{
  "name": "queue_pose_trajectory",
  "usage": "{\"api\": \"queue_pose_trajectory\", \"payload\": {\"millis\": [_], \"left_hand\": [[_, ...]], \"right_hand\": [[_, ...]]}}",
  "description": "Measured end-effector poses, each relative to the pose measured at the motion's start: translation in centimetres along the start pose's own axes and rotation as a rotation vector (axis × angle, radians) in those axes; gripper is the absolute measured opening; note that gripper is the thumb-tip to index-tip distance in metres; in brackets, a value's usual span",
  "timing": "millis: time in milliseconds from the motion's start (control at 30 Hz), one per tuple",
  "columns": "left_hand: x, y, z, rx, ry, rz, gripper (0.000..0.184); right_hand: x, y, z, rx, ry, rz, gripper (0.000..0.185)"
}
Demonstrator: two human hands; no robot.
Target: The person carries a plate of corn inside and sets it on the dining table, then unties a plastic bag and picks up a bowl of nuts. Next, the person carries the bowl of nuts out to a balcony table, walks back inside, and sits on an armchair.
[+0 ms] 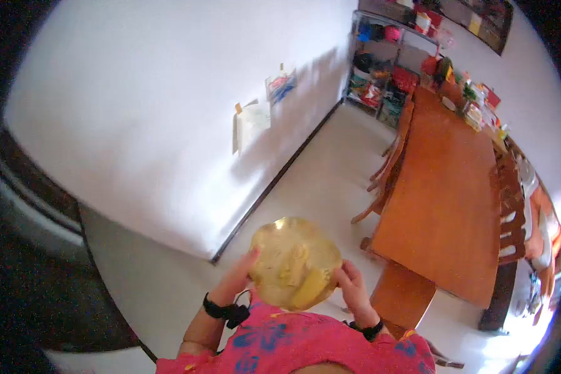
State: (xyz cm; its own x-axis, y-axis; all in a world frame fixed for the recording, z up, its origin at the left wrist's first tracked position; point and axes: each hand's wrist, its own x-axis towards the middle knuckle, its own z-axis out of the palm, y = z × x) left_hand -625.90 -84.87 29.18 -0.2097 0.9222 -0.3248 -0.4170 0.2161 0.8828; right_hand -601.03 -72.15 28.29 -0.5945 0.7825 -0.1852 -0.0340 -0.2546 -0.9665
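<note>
A round, gold-coloured plate (271,240) with a wavy rim is held in front of my body at waist height. Yellowish pieces (298,268) lie on it; their kind is too blurred to make out. My left hand (240,271) grips the plate's left rim, with a dark band on the wrist. On the opposite rim, my right hand (352,285) is closed around the edge, its fingers partly hidden by the plate. Another dark band circles that wrist.
A long wooden table (445,193) stands to the right, with chairs along both sides and a wooden bench (402,293) at its near end. Various items crowd its far end. A loaded shelf rack (380,62) stands at the back. A white wall (149,124) runs along the left.
</note>
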Motion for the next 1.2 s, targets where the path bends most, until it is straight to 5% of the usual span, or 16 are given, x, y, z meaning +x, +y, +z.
{"api": "queue_pose_trajectory", "payload": {"millis": [133,200,267,600,867,1200], "left_hand": [[7.9,11.5,-2.0,0.247,-0.168,0.008,0.066],[14.8,13.4,-4.9,-0.053,-0.321,-0.191,0.065],[21.3,15.7,-6.7,-0.027,-0.389,-0.219,0.066],[46.3,24.5,0.6,0.075,-0.606,-0.195,0.067],[64.3,35.7,8.3,0.116,-0.655,-0.17,0.067],[97.5,43.5,15.1,0.001,-0.924,-0.17,0.063]], "right_hand": [[7.8,-4.7,3.6,-0.155,0.171,-0.075,0.02],[12.3,-5.6,4.2,-0.148,0.236,-0.074,0.02],[16.6,-6.2,4.5,-0.126,0.303,-0.045,0.02],[33.5,-16.3,-4.9,0.095,0.441,0.06,0.023],[50.3,-25.6,-13.6,0.181,0.513,-0.068,0.025],[75.8,-34.3,-25.6,0.267,0.676,-0.1,0.027]]}}
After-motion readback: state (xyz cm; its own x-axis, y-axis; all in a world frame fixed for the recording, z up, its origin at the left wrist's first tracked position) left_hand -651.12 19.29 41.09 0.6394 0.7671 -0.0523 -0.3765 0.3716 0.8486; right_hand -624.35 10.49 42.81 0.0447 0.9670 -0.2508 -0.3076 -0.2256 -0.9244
